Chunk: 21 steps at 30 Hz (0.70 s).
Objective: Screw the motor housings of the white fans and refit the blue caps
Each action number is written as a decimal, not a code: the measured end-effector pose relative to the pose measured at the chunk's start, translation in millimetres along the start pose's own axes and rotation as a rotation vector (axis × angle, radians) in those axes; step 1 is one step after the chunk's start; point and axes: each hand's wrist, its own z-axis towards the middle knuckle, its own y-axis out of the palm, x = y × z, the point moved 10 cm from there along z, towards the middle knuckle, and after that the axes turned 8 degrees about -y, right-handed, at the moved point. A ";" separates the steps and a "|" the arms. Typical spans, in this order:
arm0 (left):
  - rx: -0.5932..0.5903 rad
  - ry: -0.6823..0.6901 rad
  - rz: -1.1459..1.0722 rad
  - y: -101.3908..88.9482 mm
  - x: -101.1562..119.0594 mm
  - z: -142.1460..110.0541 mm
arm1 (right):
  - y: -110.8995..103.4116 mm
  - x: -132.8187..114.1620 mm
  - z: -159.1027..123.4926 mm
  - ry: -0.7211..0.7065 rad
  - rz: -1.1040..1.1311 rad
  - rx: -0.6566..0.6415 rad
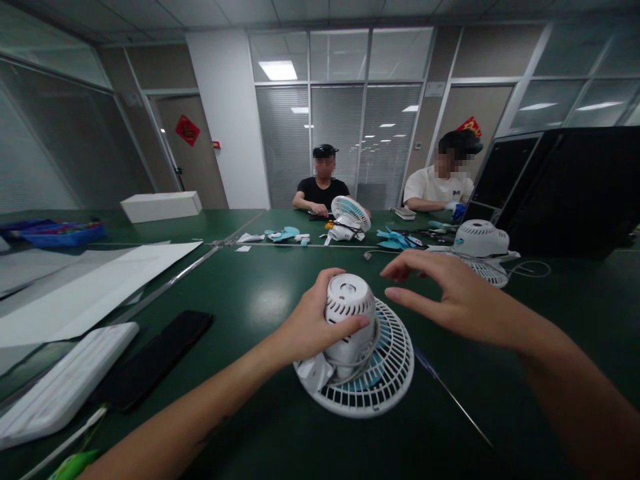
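Fan [351,348] lies cage-down on the green table [237,373], its motor housing pointing up. The left hand [313,323] is clamped around that housing, thumb across the near side, fingers behind. The right hand [445,290] hangs just beside it, thumb and fingers spread apart, holding nothing. A screwdriver [437,377] lies right of the cage; a black phone [160,357] lies well to the left.

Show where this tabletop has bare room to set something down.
One free patch of tabletop lies between the black slab and the fan held by the left hand. A smaller one lies between the screwdriver and the right forearm. Crowded: the far side, with blue blades and two more fans, and the left, with papers.
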 end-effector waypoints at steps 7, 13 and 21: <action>-0.016 -0.028 0.016 0.7 0.1 0.0 | 70.2 93.7 -69.0 0.440 0.089 -0.507; -0.023 -0.016 0.017 1.7 -0.4 -0.3 | 111.6 109.0 -110.7 0.577 0.224 -0.665; -0.012 -0.011 0.034 2.7 0.7 -2.0 | 58.2 114.9 -77.9 0.545 0.341 -0.294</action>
